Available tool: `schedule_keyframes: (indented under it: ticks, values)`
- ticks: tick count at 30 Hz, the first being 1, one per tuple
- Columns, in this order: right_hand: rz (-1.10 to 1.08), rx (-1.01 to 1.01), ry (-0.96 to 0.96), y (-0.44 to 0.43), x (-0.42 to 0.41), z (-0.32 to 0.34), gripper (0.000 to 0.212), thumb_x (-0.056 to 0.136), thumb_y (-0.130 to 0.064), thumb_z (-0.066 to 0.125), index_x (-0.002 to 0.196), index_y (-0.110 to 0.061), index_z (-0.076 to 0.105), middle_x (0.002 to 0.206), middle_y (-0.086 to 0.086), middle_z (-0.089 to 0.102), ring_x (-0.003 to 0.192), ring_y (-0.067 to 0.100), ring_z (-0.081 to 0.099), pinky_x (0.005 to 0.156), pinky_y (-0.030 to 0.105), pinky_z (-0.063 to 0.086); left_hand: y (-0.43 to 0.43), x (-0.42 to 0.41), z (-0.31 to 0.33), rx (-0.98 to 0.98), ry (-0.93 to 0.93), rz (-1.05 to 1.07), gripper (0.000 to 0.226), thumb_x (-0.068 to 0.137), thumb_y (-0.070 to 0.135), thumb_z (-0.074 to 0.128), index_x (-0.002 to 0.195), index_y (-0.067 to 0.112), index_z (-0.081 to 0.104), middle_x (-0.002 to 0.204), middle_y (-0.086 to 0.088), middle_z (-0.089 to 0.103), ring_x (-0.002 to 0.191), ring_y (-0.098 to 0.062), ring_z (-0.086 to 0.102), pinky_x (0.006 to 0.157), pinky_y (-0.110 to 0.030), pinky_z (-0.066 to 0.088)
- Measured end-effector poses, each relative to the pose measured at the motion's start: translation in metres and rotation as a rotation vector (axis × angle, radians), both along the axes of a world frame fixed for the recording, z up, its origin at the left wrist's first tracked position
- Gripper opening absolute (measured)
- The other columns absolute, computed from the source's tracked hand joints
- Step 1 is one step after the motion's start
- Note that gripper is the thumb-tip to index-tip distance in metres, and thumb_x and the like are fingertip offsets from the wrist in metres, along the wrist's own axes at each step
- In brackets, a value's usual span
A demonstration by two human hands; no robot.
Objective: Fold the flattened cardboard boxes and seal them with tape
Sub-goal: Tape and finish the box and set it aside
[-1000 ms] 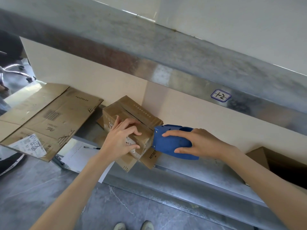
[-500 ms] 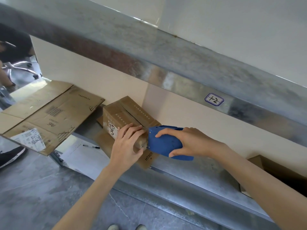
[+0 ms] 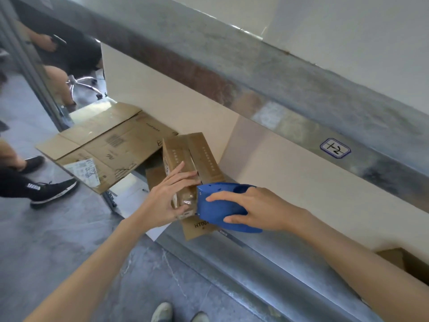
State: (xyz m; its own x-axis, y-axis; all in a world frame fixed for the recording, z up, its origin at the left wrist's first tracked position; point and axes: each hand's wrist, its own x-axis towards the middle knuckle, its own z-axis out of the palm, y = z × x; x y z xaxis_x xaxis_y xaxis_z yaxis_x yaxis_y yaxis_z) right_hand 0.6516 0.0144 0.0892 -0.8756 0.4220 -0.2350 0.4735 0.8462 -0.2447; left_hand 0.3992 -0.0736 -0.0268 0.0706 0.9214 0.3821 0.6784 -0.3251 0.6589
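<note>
A small folded cardboard box (image 3: pixel 185 156) stands on the metal shelf (image 3: pixel 267 259), its top flaps closed along a centre seam. My left hand (image 3: pixel 168 199) holds the box at its near left corner, fingers on the top and thumb on the near face. My right hand (image 3: pixel 253 209) grips a blue tape dispenser (image 3: pixel 219 206) whose front edge presses against the box's near end, where clear tape shows. A flat piece of cardboard (image 3: pixel 197 226) marked "HT00" lies under the box.
A large flattened box (image 3: pixel 104 145) with a white label overhangs the shelf's left end. Another open box (image 3: pixel 404 261) sits at the far right. An upper shelf beam (image 3: pixel 278 89) runs overhead. People's legs and shoes (image 3: pixel 52 191) stand at the left, near a chair base.
The dispenser has stayed at the box's near end while my left hand shifted on the near corner. The view has swung left, showing people's legs.
</note>
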Motion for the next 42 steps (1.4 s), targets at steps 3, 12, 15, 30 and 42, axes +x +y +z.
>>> schedule_keyframes:
  ticks: [3, 12, 15, 30, 42]
  values:
    - [0.003, -0.014, 0.017, 0.004, 0.007, 0.004, 0.051, 0.097, -0.048, 0.055, 0.140, -0.060, 0.031, 0.058, -0.014, 0.047, 0.069, -0.010, 0.047, 0.057, 0.015, 0.025, 0.000, 0.000, 0.001, -0.019, -0.022, -0.005, 0.067, 0.076, 0.009, 0.085, 0.136, 0.023, 0.057, 0.150, 0.011, 0.045, 0.152, -0.011, 0.019, 0.121, -0.036, 0.024]
    - [-0.159, 0.080, -0.034, 0.033, 0.070, 0.017, 0.052, 0.097, -0.051, 0.052, 0.140, -0.065, 0.027, 0.074, -0.007, 0.059, 0.060, 0.007, 0.047, 0.074, 0.034, 0.049, 0.004, -0.002, 0.002, -0.020, -0.015, 0.007, 0.067, 0.073, 0.005, 0.087, 0.132, 0.022, 0.061, 0.148, 0.012, 0.048, 0.150, -0.008, 0.021, 0.120, -0.016, 0.015]
    - [-0.148, 0.109, -0.060, 0.036, 0.070, 0.012, 0.052, 0.098, -0.054, 0.049, 0.141, -0.066, 0.022, 0.086, -0.002, 0.066, 0.074, 0.017, 0.056, 0.077, 0.036, 0.051, 0.003, -0.003, 0.002, -0.028, -0.009, 0.006, 0.067, 0.073, 0.005, 0.086, 0.133, 0.023, 0.061, 0.148, 0.012, 0.048, 0.150, -0.008, 0.021, 0.120, -0.019, 0.017]
    - [-0.148, 0.149, -0.055, 0.039, 0.072, 0.016, 0.057, 0.095, -0.051, 0.053, 0.136, -0.069, 0.018, 0.085, -0.003, 0.067, 0.059, 0.012, 0.049, 0.069, 0.031, 0.050, 0.004, -0.005, -0.001, -0.044, -0.036, -0.015, 0.068, 0.074, 0.006, 0.086, 0.134, 0.025, 0.060, 0.149, 0.014, 0.046, 0.151, -0.009, 0.021, 0.121, -0.033, 0.022]
    - [-0.264, 0.207, -0.046, 0.040, 0.087, 0.023, 0.056, 0.094, -0.051, 0.054, 0.141, -0.064, 0.026, 0.081, -0.009, 0.066, 0.058, 0.007, 0.047, 0.068, 0.033, 0.051, 0.006, -0.015, -0.006, -0.010, -0.024, -0.033, 0.066, 0.071, 0.000, 0.085, 0.130, 0.021, 0.062, 0.148, 0.012, 0.048, 0.151, -0.011, 0.022, 0.121, -0.018, 0.016]
